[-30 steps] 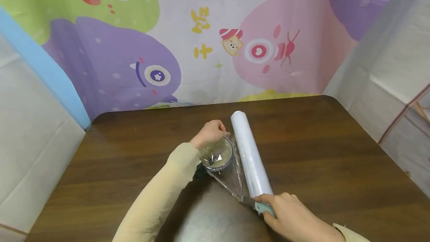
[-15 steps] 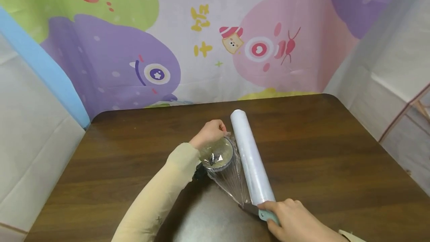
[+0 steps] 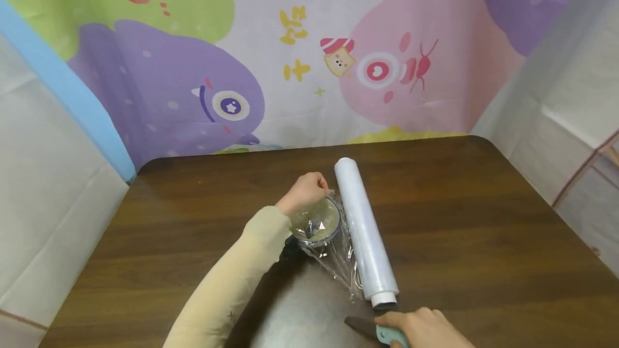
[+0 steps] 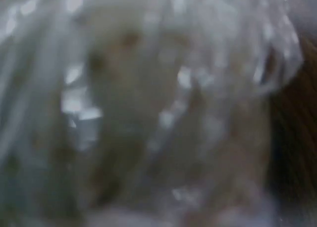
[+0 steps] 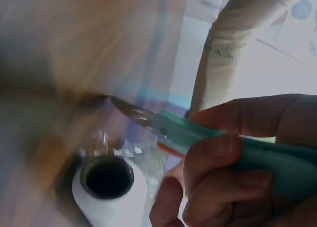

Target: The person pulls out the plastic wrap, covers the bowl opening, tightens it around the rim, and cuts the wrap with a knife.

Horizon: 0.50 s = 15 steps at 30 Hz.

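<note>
While left hand (image 3: 306, 191) pinches film (image 3: 337, 265) over bowl (image 3: 316, 224), roll (image 3: 366, 230) lies just beside it on worktop (image 3: 464, 224); right hand (image 3: 425, 329) grips knife (image 3: 382, 333), clear of film. Probably cutting step; next likely calls for pressing loose film down.

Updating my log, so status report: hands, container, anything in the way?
Left hand pinches film at container. Right hand grips knife, blade off film. Roll alongside, nothing visibly blocking.

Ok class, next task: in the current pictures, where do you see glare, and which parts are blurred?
Head view: fairly sharp, pale sheen on the near part of the table, small glints on the clear film; left wrist view: blurred throughout, with white highlights; right wrist view: knife fairly clear, left side out of focus, upper right very bright.
</note>
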Each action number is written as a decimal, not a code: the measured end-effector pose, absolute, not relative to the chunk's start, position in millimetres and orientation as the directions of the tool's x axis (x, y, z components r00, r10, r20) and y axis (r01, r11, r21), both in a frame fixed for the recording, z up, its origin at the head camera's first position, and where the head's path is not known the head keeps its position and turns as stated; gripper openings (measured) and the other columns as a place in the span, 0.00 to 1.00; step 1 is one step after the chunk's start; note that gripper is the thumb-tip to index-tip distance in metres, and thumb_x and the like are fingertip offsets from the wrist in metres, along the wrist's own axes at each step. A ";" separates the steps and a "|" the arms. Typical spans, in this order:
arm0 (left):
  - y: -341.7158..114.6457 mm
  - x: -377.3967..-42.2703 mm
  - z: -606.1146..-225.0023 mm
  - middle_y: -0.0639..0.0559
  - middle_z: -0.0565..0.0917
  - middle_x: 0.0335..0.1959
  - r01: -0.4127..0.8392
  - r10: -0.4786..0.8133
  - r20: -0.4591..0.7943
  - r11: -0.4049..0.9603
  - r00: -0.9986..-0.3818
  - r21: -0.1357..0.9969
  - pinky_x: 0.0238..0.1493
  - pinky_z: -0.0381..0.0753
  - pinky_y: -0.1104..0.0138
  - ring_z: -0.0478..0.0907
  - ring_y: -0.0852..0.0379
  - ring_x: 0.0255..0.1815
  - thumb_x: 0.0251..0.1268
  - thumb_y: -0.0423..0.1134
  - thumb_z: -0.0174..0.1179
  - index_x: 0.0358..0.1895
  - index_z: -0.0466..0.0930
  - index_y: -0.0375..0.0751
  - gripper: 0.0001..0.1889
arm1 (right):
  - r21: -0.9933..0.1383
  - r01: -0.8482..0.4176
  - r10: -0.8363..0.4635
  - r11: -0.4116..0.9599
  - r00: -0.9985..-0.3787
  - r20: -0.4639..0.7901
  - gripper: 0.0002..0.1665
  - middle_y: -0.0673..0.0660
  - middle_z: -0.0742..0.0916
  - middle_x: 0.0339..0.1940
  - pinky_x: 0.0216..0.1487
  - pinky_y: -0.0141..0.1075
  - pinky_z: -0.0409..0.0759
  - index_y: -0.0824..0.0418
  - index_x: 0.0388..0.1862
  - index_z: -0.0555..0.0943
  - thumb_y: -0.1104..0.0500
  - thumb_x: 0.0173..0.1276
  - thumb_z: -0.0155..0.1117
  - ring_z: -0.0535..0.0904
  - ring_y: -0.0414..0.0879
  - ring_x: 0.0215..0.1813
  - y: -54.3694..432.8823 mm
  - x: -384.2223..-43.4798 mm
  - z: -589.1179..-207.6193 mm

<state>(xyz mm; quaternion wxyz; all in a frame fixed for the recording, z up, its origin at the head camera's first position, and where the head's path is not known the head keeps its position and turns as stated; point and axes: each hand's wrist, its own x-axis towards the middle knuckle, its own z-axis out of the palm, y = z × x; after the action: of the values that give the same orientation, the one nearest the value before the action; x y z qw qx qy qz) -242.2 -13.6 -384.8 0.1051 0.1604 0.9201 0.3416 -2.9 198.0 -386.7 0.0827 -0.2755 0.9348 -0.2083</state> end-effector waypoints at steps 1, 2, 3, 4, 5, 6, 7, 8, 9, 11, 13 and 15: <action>-14.8 -242.4 -384.6 0.48 0.77 0.31 0.219 0.361 -0.083 0.716 -0.929 0.663 0.31 0.69 0.69 0.71 0.55 0.31 0.58 0.36 0.56 0.29 0.75 0.38 0.05 | -0.428 -0.485 -0.544 0.763 -0.839 -0.020 0.19 0.44 0.78 0.20 0.18 0.29 0.63 0.58 0.43 0.81 0.59 0.49 0.64 0.62 0.31 0.17 198.5 -3.3 -385.2; -16.1 -242.7 -384.4 0.47 0.77 0.31 0.215 0.356 -0.083 0.717 -0.931 0.663 0.32 0.69 0.69 0.71 0.54 0.32 0.59 0.36 0.56 0.29 0.75 0.38 0.05 | -0.428 -0.477 -0.529 0.768 -0.849 -0.003 0.19 0.44 0.79 0.20 0.19 0.29 0.63 0.58 0.44 0.81 0.59 0.50 0.64 0.62 0.31 0.17 199.2 -4.4 -382.4; -17.2 -243.1 -384.3 0.47 0.77 0.31 0.214 0.352 -0.081 0.717 -0.932 0.663 0.32 0.70 0.69 0.71 0.54 0.32 0.58 0.36 0.56 0.29 0.75 0.37 0.05 | -0.428 -0.466 -0.509 0.774 -0.861 0.017 0.19 0.43 0.79 0.21 0.19 0.28 0.64 0.58 0.45 0.81 0.60 0.50 0.63 0.62 0.31 0.18 200.1 -6.3 -378.3; -18.2 -243.7 -384.1 0.48 0.77 0.31 0.217 0.351 -0.077 0.719 -0.933 0.660 0.32 0.69 0.69 0.71 0.54 0.32 0.58 0.36 0.56 0.29 0.75 0.38 0.05 | -0.430 -0.453 -0.485 0.781 -0.874 0.039 0.19 0.43 0.79 0.22 0.20 0.28 0.63 0.57 0.46 0.80 0.60 0.51 0.63 0.61 0.30 0.18 201.0 -8.5 -373.7; -19.3 -244.1 -384.1 0.48 0.77 0.31 0.217 0.352 -0.077 0.720 -0.933 0.660 0.32 0.70 0.69 0.71 0.54 0.32 0.58 0.36 0.56 0.29 0.75 0.38 0.05 | -0.430 -0.437 -0.454 0.790 -0.888 0.069 0.20 0.41 0.77 0.21 0.21 0.27 0.63 0.57 0.46 0.80 0.61 0.52 0.62 0.61 0.30 0.18 201.9 -11.0 -368.8; -20.3 -244.8 -384.5 0.48 0.78 0.30 0.224 0.355 -0.073 0.722 -0.932 0.655 0.32 0.69 0.69 0.71 0.55 0.32 0.58 0.36 0.56 0.29 0.75 0.38 0.05 | -0.437 -0.394 -0.404 0.808 -0.912 0.075 0.19 0.40 0.77 0.20 0.20 0.27 0.63 0.54 0.47 0.80 0.60 0.53 0.62 0.60 0.30 0.18 202.5 -13.7 -362.8; -21.2 -245.1 -384.6 0.48 0.78 0.30 0.225 0.355 -0.072 0.722 -0.932 0.654 0.32 0.70 0.69 0.71 0.55 0.31 0.58 0.36 0.57 0.29 0.75 0.38 0.05 | -0.439 -0.352 -0.351 0.827 -0.932 0.086 0.19 0.40 0.76 0.19 0.20 0.27 0.63 0.52 0.48 0.79 0.59 0.54 0.62 0.60 0.30 0.17 203.1 -16.7 -357.1; -22.2 -245.4 -384.5 0.48 0.78 0.30 0.225 0.354 -0.072 0.724 -0.932 0.652 0.32 0.70 0.70 0.71 0.55 0.31 0.57 0.37 0.57 0.28 0.76 0.38 0.06 | -0.448 -0.310 -0.299 0.838 -0.949 0.098 0.20 0.39 0.75 0.17 0.19 0.27 0.63 0.50 0.49 0.79 0.59 0.55 0.62 0.60 0.30 0.16 204.2 -20.0 -352.2; -23.5 -245.6 -384.5 0.49 0.78 0.30 0.221 0.351 -0.073 0.723 -0.934 0.654 0.31 0.70 0.70 0.71 0.55 0.31 0.57 0.37 0.57 0.28 0.76 0.38 0.06 | -0.458 -0.266 -0.246 0.848 -0.964 0.105 0.19 0.39 0.72 0.15 0.17 0.28 0.63 0.48 0.50 0.78 0.59 0.57 0.61 0.59 0.31 0.15 206.0 -24.0 -348.1; -26.8 -245.4 -384.3 0.49 0.78 0.29 0.198 0.338 -0.087 0.720 -0.937 0.665 0.31 0.70 0.70 0.72 0.56 0.30 0.56 0.39 0.58 0.27 0.76 0.38 0.07 | -0.466 -0.193 -0.151 0.863 -0.980 0.126 0.19 0.41 0.68 0.12 0.15 0.28 0.61 0.46 0.51 0.77 0.57 0.59 0.60 0.57 0.32 0.13 210.8 -33.3 -343.1; -31.4 -244.7 -384.3 0.50 0.77 0.29 0.165 0.324 -0.109 0.710 -0.940 0.685 0.31 0.70 0.70 0.71 0.56 0.29 0.57 0.40 0.59 0.27 0.76 0.38 0.08 | -0.481 -0.142 -0.095 0.865 -0.988 0.121 0.19 0.43 0.69 0.12 0.13 0.29 0.60 0.48 0.53 0.75 0.55 0.63 0.57 0.57 0.34 0.11 218.6 -44.7 -342.4; -36.9 -245.0 -385.7 0.51 0.76 0.27 0.141 0.318 -0.127 0.697 -0.940 0.703 0.29 0.69 0.70 0.70 0.57 0.27 0.57 0.40 0.59 0.26 0.75 0.38 0.09 | -0.493 -0.116 -0.065 0.862 -0.991 0.120 0.21 0.46 0.72 0.15 0.14 0.31 0.61 0.53 0.57 0.72 0.51 0.66 0.54 0.60 0.37 0.12 228.2 -57.2 -346.0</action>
<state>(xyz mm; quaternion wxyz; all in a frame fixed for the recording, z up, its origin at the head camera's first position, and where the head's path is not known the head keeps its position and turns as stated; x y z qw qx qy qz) -245.0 -36.9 -385.7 0.1199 0.1256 0.9134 0.3681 -57.2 228.2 -346.0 -0.0497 -0.0470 0.9636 -0.2583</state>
